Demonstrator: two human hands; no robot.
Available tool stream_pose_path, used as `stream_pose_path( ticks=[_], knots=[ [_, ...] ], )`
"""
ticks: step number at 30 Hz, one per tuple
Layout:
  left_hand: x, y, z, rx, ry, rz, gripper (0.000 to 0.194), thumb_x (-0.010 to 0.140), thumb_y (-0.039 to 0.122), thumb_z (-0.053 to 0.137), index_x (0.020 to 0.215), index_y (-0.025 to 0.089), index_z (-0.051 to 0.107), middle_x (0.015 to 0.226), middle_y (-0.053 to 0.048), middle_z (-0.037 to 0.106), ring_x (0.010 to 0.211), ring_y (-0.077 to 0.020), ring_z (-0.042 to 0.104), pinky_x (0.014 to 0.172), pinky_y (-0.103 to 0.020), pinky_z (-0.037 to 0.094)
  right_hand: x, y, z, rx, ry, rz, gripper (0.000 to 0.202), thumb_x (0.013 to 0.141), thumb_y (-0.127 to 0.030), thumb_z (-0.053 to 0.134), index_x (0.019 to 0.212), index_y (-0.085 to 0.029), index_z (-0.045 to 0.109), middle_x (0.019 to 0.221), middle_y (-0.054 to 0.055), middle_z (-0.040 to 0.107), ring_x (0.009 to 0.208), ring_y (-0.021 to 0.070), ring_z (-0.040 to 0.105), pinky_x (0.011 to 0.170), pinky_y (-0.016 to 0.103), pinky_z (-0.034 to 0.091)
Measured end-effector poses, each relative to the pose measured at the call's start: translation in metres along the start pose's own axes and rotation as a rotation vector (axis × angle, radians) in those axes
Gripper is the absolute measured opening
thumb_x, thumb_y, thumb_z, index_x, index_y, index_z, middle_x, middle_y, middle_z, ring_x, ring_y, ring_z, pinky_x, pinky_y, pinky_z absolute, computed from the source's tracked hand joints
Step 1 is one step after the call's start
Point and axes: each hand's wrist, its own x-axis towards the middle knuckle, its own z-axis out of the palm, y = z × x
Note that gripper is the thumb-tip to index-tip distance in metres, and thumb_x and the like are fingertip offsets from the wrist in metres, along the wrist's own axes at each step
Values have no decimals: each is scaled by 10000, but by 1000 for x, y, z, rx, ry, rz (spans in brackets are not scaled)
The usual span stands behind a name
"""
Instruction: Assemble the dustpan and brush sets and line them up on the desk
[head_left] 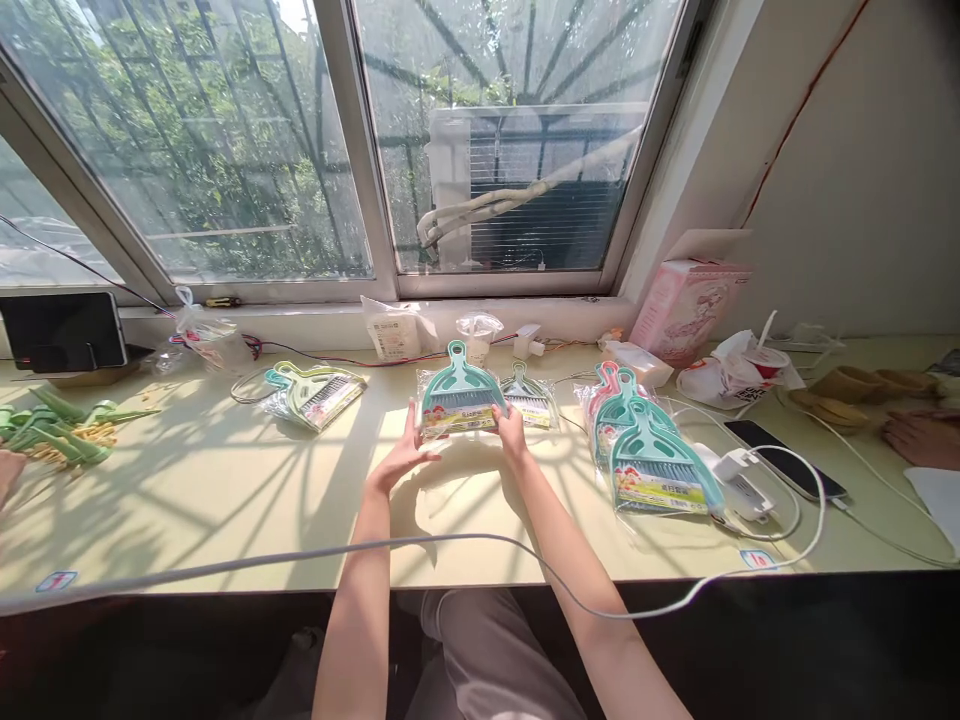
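Note:
A bagged teal dustpan and brush set [460,392] is held above the table between both hands, its handle pointing away. My left hand [405,452] grips its lower left corner, and my right hand [510,428] pinches the lower right corner. Just behind my right hand lies a dark green set [529,398] in a clear bag. To the left lies a yellow-green set [318,394], with a teal one partly under it. On the right, several bagged sets overlap in a pile, a teal one [660,468] on top and a pink one [606,385] behind.
A white cable crosses low in front of my forearms. Right of the pile are a white charger [742,490], a black phone [784,458] and a pink box [686,310]. Green items [64,430] and a tablet [64,332] stand left. Other people's hands show at both edges.

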Motion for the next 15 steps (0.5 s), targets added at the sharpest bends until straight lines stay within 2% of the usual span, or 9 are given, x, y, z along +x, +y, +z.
stream_pose_path(
  ticks=[2, 3, 5, 7, 10, 13, 15],
  knots=[
    [6, -4, 7, 41, 99, 50, 1490, 446, 228, 1153, 1781, 313, 497, 1583, -208, 716, 1297, -402, 778, 810, -382, 717, -3, 1, 2, 16, 15, -8, 270, 803, -388, 920, 982, -241, 780, 874, 6, 816, 883, 252, 801, 823, 391, 714],
    [10, -7, 10, 63, 174, 71, 1446, 491, 257, 1143, 1780, 314, 490, 1531, -191, 743, 1250, -377, 787, 772, -362, 706, -5, 2, 3, 19, 4, -3, 256, 806, -382, 922, 969, -246, 779, 871, 7, 814, 887, 252, 803, 836, 394, 718],
    [18, -10, 11, 90, 311, 94, 1238, 630, 375, 1088, 1731, 291, 530, 1380, -153, 792, 1134, -339, 797, 678, -330, 667, -8, 5, 8, 12, -51, 4, 250, 806, -401, 934, 931, -262, 768, 833, -1, 800, 871, 250, 796, 833, 397, 725],
    [24, -12, 6, 91, 412, 107, 939, 742, 475, 1002, 1578, 247, 641, 1208, -121, 805, 1036, -312, 788, 602, -297, 608, -11, 6, 14, -22, -139, -15, 285, 790, -450, 956, 887, -272, 756, 757, -13, 766, 821, 242, 773, 791, 393, 726],
    [27, -12, -4, 78, 490, 120, 631, 776, 530, 932, 1274, 214, 709, 988, -80, 767, 862, -259, 745, 543, -267, 509, -11, 2, 18, -116, -278, -42, 344, 784, -537, 951, 934, -274, 788, 724, -11, 741, 809, 243, 755, 760, 386, 710],
    [29, -13, -8, 88, 510, 131, 615, 715, 570, 911, 1151, 211, 667, 884, -45, 728, 712, -210, 682, 526, -265, 457, -7, -9, 8, -295, -352, 15, 367, 763, -539, 951, 957, -256, 820, 785, 31, 771, 846, 262, 754, 756, 371, 657],
    [30, -16, -6, 108, 471, 138, 727, 650, 629, 929, 1178, 207, 659, 861, -39, 735, 725, -226, 709, 590, -297, 526, -4, -20, -9, -403, -388, -10, 358, 729, -534, 957, 880, -240, 818, 788, 57, 783, 817, 263, 739, 730, 366, 609]
  ],
)
